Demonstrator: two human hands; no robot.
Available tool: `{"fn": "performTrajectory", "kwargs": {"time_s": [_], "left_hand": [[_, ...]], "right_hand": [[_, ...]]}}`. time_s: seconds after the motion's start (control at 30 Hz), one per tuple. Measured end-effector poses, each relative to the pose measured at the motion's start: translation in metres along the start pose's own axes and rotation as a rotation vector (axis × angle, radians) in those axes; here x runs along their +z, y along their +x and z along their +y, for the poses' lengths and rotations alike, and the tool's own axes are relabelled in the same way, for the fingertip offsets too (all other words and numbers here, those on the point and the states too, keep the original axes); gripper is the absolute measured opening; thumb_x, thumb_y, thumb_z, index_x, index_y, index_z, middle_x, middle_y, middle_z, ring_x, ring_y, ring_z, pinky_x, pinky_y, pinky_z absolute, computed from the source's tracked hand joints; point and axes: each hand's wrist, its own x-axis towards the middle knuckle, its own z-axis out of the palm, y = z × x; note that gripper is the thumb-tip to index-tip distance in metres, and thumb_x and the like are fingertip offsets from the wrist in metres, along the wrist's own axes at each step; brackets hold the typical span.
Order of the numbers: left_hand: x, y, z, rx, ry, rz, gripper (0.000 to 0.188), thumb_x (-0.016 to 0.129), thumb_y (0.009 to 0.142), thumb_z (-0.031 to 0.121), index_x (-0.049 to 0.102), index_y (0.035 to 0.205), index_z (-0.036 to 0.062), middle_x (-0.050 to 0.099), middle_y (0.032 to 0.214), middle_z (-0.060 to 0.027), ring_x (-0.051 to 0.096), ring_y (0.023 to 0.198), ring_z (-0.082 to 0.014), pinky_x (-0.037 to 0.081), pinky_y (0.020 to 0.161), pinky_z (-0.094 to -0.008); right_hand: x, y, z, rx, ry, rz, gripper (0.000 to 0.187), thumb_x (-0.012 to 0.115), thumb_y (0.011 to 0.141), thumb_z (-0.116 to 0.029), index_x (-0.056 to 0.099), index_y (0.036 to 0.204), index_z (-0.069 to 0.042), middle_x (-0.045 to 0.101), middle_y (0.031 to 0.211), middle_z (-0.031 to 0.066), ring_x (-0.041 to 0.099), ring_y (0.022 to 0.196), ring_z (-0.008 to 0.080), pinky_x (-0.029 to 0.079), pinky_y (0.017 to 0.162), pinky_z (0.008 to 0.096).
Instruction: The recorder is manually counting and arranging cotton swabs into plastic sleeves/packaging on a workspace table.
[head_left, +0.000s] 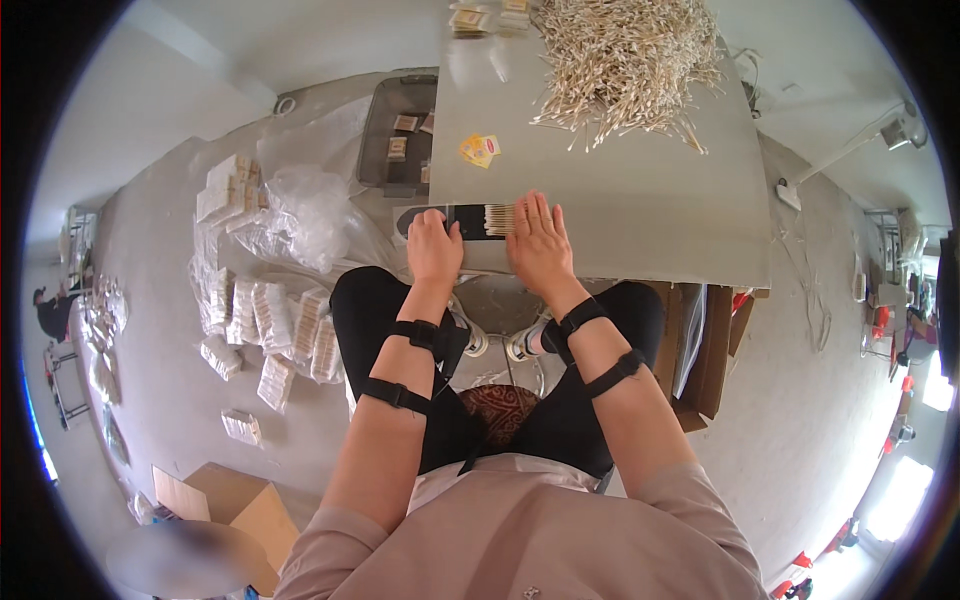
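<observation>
A black flat tool (pixel 470 222) lies along the near edge of the grey table (pixel 650 215), with a row of cotton swabs (pixel 497 219) side by side on its right end. My left hand (pixel 435 249) has its fingers curled over the tool's left part; the underside of the grip is hidden. Flat over the right ends of the swabs lies my right hand (pixel 540 246), fingers stretched out and nearly together. Beyond the tool are a few yellow printed cards (pixel 480 150). A large loose heap of cotton swabs (pixel 630 70) covers the table's far part.
Left of the table stands a grey plastic bin (pixel 372 140) with small packs inside. Clear plastic bags (pixel 305 215) and several wrapped bundles (pixel 270 315) lie on the floor at left. An open cardboard box (pixel 235 500) is at lower left; another cardboard box (pixel 715 350) stands by my right knee.
</observation>
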Motion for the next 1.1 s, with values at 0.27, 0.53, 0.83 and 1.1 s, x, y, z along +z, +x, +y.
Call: {"fn": "performTrajectory", "kwargs": {"time_s": [0.27,0.53,0.83,1.1], "left_hand": [[-0.002,0.017,0.0,-0.074,0.044,-0.172,0.015,0.063,0.082,0.015,0.061,0.086,0.0006,0.065,0.088,-0.0204,0.063,0.085,-0.0391,0.051,0.075,-0.048],[-0.005,0.027,-0.023,-0.038,-0.119,-0.294,0.014,0.065,0.08,0.016,0.064,0.081,0.0022,0.067,0.083,-0.0171,0.065,0.079,-0.0353,0.051,0.07,-0.0422],[-0.007,0.03,-0.029,-0.019,-0.205,-0.303,0.014,0.066,0.08,0.016,0.065,0.082,0.0019,0.067,0.08,-0.0166,0.066,0.078,-0.0342,0.051,0.07,-0.0404],[-0.008,0.025,-0.014,-0.004,-0.108,-0.281,0.014,0.065,0.079,0.016,0.065,0.081,0.0024,0.066,0.08,-0.0159,0.065,0.079,-0.0355,0.051,0.07,-0.043]], "right_hand": [[0.006,0.005,-0.022,-0.065,-0.011,0.016,0.059,0.046,0.097,-0.031,0.034,0.148,-0.002,0.031,0.155,0.0152,0.024,0.146,0.0279,0.016,0.119,0.0465],[0.006,0.011,-0.03,-0.085,-0.039,-0.018,0.059,0.043,0.098,-0.033,0.034,0.148,-0.002,0.031,0.155,0.0148,0.023,0.146,0.027,0.015,0.12,0.0466],[0.011,0.016,-0.044,-0.089,-0.035,-0.016,0.058,0.043,0.098,-0.032,0.035,0.147,-0.002,0.031,0.155,0.0152,0.023,0.147,0.0279,0.015,0.12,0.0468],[0.018,0.02,-0.076,-0.092,-0.009,0.011,0.061,0.046,0.096,-0.032,0.034,0.147,-0.001,0.031,0.155,0.0172,0.024,0.146,0.0298,0.016,0.119,0.048]]}}
